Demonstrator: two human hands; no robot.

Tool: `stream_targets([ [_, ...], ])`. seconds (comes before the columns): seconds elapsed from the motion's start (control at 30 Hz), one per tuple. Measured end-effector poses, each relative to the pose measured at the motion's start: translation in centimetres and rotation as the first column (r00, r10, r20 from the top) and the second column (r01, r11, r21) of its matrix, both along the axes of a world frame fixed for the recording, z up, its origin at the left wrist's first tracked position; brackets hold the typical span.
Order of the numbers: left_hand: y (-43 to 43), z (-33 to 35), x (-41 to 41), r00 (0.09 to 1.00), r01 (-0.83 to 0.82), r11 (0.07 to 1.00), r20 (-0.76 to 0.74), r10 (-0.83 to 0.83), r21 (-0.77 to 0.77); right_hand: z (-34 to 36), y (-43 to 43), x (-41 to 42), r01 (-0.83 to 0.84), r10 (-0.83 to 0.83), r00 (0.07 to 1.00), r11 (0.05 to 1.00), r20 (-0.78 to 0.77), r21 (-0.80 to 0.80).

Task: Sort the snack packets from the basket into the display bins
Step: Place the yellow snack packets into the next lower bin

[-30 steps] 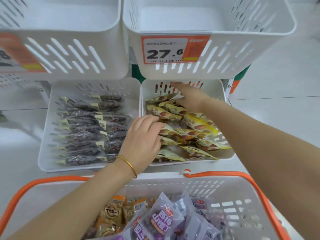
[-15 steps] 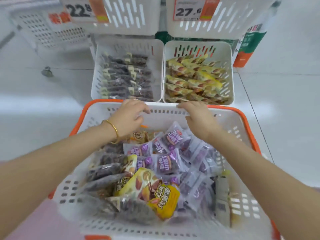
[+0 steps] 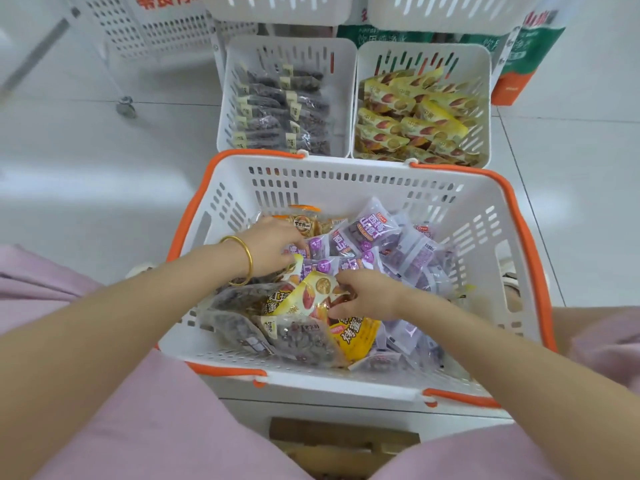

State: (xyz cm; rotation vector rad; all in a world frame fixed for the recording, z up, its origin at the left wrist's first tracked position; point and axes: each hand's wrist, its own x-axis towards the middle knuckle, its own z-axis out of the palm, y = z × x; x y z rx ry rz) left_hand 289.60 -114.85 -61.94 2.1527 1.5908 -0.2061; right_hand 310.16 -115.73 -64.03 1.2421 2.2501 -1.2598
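Observation:
A white basket point(image 3: 346, 168) with orange handles sits in front of me, full of mixed snack packets. My left hand point(image 3: 270, 244), with a gold bangle on its wrist, reaches in with its fingers curled down among the purple packets point(image 3: 374, 226). What those fingers hold is hidden. My right hand point(image 3: 370, 294) pinches the edge of a yellow packet point(image 3: 304, 296) in the middle of the pile. Dark clear packets point(image 3: 294, 337) lie at the near side. Beyond the basket stand two white display bins, the left bin point(image 3: 346, 98) with dark packets and the right bin point(image 3: 485, 98) with yellow packets.
More white bins point(image 3: 277, 12) hang above the two lower ones. A white wire rack on a castor point(image 3: 126, 107) stands at the far left on the tiled floor. A green and orange carton point(image 3: 519, 64) stands at the far right. My pink-clad knees flank the basket.
My hands have left the yellow-packet bin, passed over the basket's far rim and gone down into the packets. The view has tilted down and pulled back.

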Motion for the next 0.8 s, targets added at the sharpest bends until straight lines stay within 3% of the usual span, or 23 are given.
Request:
stream_targets([
  [0.13,-0.3,-0.8,0.1,0.990,-0.041,0.987,-0.139,0.019,-0.156,0.1,-0.1,0.3,0.191,-0.193,0.973,0.981,-0.130,-0.022],
  [0.23,-0.1,-2.3,0.0,0.962,-0.025,0.987,-0.272,-0.019,-0.157,1.2,1.5,2.1,0.409,-0.418,0.892,0.908,-0.170,-0.088],
  [0.3,0.2,-2.7,-0.1,0.964,-0.026,0.991,-0.267,-0.010,-0.130,1.5,2.5,3.8,0.536,-0.542,0.825,0.840,-0.161,-0.084],
  [0.37,0.4,-3.0,-0.4,0.979,-0.069,0.989,-0.201,0.041,-0.134,1.7,2.9,4.7,0.596,-0.594,0.787,0.802,-0.169,-0.047],
  [0.5,0.7,-2.8,-0.4,0.991,-0.135,0.980,-0.001,0.136,-0.149,1.9,2.6,4.4,0.607,-0.649,0.724,0.760,-0.233,-0.232],
  [0.6,0.9,-1.6,0.0,0.984,-0.096,0.974,0.130,0.125,-0.205,2.1,2.7,3.6,0.376,-0.379,0.912,0.925,-0.155,-0.052],
  [0.67,1.2,-0.8,0.4,0.970,-0.067,0.978,0.216,0.110,-0.199,2.2,2.7,3.3,0.228,-0.227,0.973,0.973,-0.039,0.040],
  [0.73,1.6,0.2,1.0,0.946,-0.057,0.984,0.305,0.108,-0.171,2.4,3.1,3.5,0.212,-0.217,0.976,0.968,0.021,0.135],
  [0.8,1.9,1.3,1.9,0.895,-0.053,0.983,0.428,0.125,-0.177,2.9,3.6,3.9,0.332,-0.336,0.942,0.918,-0.015,0.216],
])
